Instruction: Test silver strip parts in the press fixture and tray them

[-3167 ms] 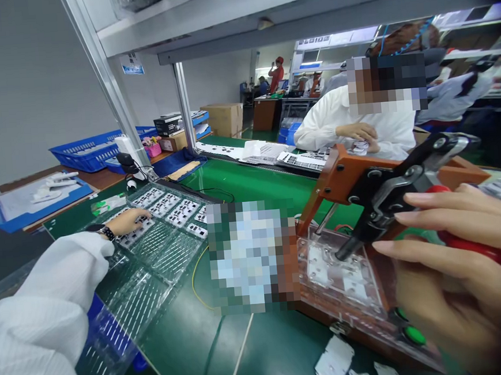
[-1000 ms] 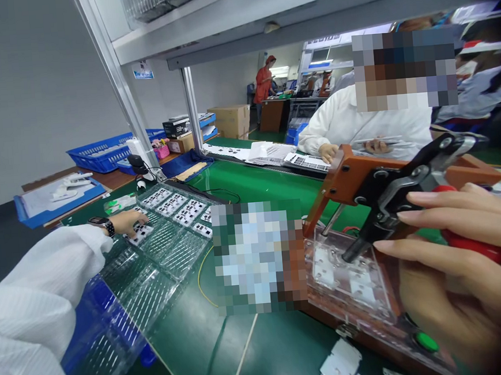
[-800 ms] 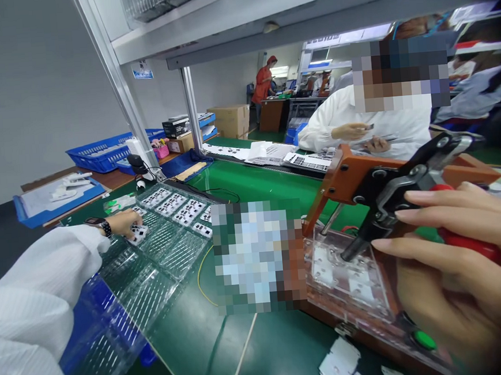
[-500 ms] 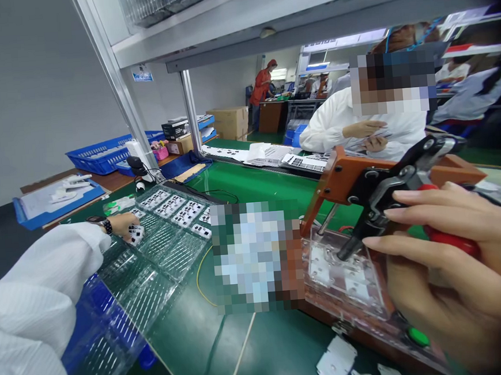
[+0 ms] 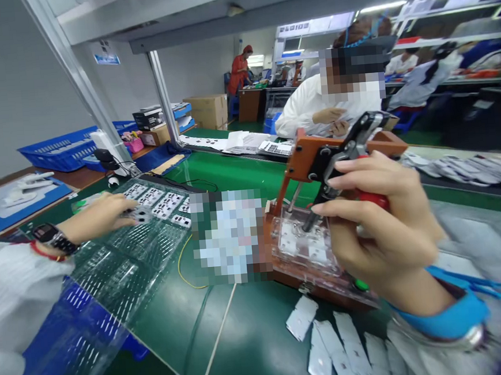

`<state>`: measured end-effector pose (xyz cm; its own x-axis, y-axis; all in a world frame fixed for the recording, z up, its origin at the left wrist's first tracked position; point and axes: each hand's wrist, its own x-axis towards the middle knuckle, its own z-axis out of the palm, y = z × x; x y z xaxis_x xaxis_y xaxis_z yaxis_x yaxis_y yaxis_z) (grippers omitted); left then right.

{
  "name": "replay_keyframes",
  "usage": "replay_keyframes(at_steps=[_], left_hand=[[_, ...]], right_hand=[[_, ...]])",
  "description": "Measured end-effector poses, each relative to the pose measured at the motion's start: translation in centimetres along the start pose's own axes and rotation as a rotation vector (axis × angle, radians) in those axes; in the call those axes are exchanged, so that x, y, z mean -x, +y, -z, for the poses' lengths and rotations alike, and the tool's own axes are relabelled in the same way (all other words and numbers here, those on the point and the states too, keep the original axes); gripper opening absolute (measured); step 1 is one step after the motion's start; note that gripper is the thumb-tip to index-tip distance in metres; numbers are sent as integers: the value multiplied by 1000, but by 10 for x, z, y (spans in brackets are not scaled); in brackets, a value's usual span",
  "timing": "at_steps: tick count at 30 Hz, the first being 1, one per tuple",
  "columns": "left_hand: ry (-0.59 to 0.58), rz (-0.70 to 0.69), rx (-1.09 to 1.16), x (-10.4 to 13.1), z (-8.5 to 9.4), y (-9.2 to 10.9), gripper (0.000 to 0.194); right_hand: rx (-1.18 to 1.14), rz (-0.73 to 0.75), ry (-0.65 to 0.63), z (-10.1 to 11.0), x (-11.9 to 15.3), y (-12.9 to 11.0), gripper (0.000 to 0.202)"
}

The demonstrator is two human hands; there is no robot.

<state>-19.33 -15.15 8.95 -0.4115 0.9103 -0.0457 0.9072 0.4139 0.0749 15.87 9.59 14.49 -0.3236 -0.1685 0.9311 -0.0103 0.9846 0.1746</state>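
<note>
My left hand (image 5: 105,216) is over the clear plastic trays at left, its fingers closed on a small white plate with black parts (image 5: 140,214). Similar white plates with black parts (image 5: 167,205) sit in the tray behind it. My right hand (image 5: 378,212) is wrapped around the red handle (image 5: 373,198) of a black and metal toggle clamp (image 5: 357,136). This clamp is mounted on an orange-brown fixture (image 5: 302,157). Its black plunger points down at a clear cover (image 5: 297,256), under which white plates show.
Several flat white plates (image 5: 347,341) lie before the fixture. A pixelated patch (image 5: 232,235) hides something left of it. A yellow wire (image 5: 180,262) curves over the green table. Blue baskets (image 5: 57,150) stand back left. A co-worker in white (image 5: 300,102) sits opposite.
The view has swung to the right. My left hand has moved rightward over the trays with the white plate. My right hand stays at the clamp handle.
</note>
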Motion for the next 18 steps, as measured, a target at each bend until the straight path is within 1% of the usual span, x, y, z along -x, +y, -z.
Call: replay_keyframes(at_steps=[1, 3, 4, 5, 6, 7, 8, 10, 12, 14, 18], left_hand=[[-26, -99, 37, -1, 1, 27, 28], [-102, -397, 177, 2, -4, 88, 23], [-93, -507, 203, 5, -9, 119, 19], [-79, -609, 180, 10, -16, 148, 15], [-40, -692, 122, 15, -25, 175, 11], [27, -758, 46, 19, -35, 198, 11], [91, -803, -40, 23, -46, 217, 19], [231, -847, -175, 29, -66, 245, 32], [275, -821, -284, 31, -83, 262, 40], [266, -761, -385, 33, -93, 273, 45], [200, -648, -541, 42, -104, 289, 52]], right_hand=[[-10, 3, 0, 0, 0, 0, 22], [-33, -24, -9, 0, 0, 0, 23], [-43, -32, -17, 1, 0, -1, 24], [-51, -33, -20, 2, 0, -1, 23], [-54, -33, -31, 3, 0, -1, 23], [-53, -31, -46, 4, 0, -1, 23], [-51, -27, -60, 5, 0, -1, 22], [-51, -24, -93, 8, -1, -2, 22], [-54, -27, -108, 8, -2, -1, 22], [-58, -32, -102, 7, -2, -1, 22], [-66, -25, -73, 3, 0, 0, 24]])
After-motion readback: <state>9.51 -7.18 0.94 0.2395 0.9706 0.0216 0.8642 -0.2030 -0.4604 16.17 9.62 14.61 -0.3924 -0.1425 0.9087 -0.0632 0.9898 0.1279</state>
